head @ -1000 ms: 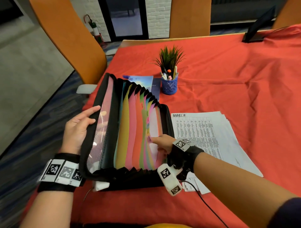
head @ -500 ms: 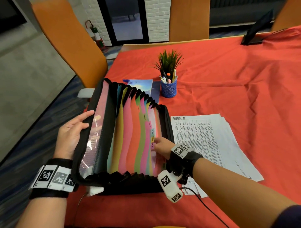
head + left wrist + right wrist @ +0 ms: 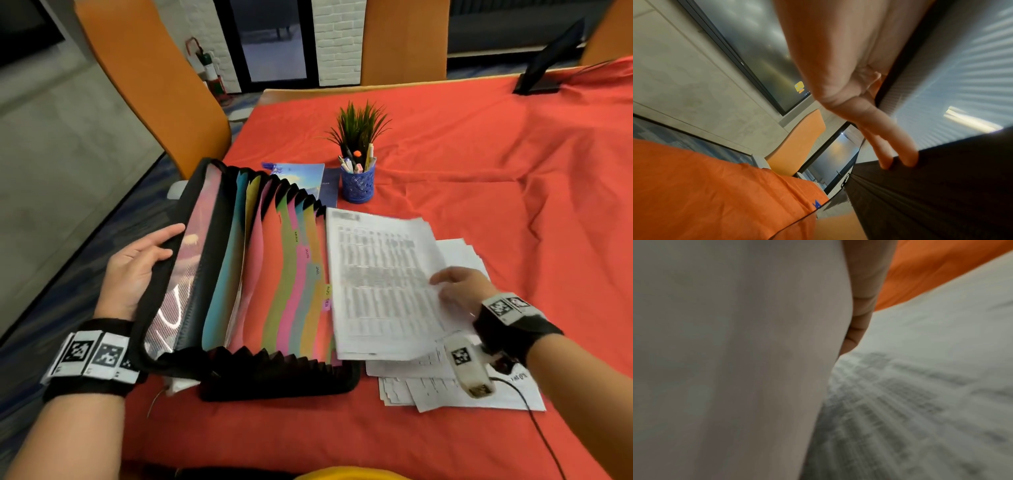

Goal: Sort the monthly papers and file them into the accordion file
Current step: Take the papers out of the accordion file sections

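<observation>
The black accordion file stands open on the red tablecloth, its coloured dividers fanned out with month tabs showing. My left hand holds the front flap back, thumb over the rim and fingers on the outer side. My right hand pinches the right edge of a printed sheet, lifted and tilted over the file's right end; its heading is blurred. In the right wrist view the sheet's underside fills the left, above the paper stack. The stack lies on the table under my right wrist.
A blue pen cup with a small plant and a blue booklet sit just behind the file. An orange chair stands past the table's left edge. A black stand is at the far right. A cable trails from my right wrist.
My right hand left the file's tabs, took the top sheet off the stack and raised it over the file's right end. My left hand keeps holding the flap.
</observation>
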